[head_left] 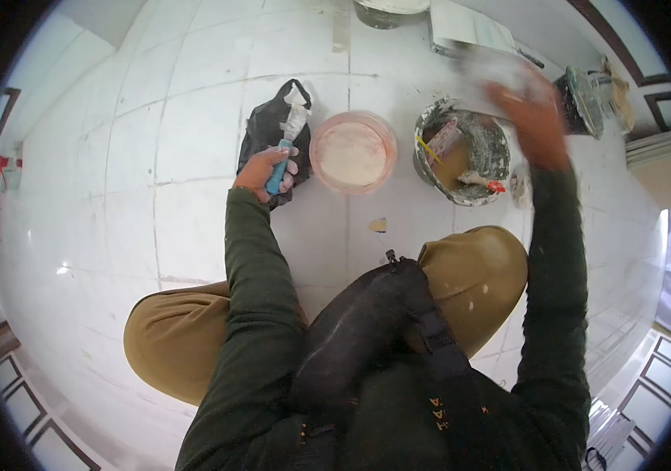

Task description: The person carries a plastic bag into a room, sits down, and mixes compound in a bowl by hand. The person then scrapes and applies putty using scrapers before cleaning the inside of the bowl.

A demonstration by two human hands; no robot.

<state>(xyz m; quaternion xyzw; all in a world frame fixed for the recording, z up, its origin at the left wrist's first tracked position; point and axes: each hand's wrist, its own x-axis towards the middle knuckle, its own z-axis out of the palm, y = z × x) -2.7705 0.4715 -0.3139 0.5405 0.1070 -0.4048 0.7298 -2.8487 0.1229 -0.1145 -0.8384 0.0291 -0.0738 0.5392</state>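
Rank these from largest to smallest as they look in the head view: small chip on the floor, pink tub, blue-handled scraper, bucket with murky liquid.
1. Bucket
2. Pink tub
3. Blue-handled scraper
4. Small chip

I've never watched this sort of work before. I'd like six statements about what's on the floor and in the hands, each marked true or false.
1. The left hand holds a blue-handled tool. True.
2. The pinkish tub holds white material. True.
3. A thin yellow item is inside the dark bucket. True.
4. The tub stands to the right of the bucket. False: it stands to the left.
5. Both hands touch the tub. False: neither does; the right hand is blurred, near the bucket.
6. The arms are bare. False: dark green sleeves cover them.
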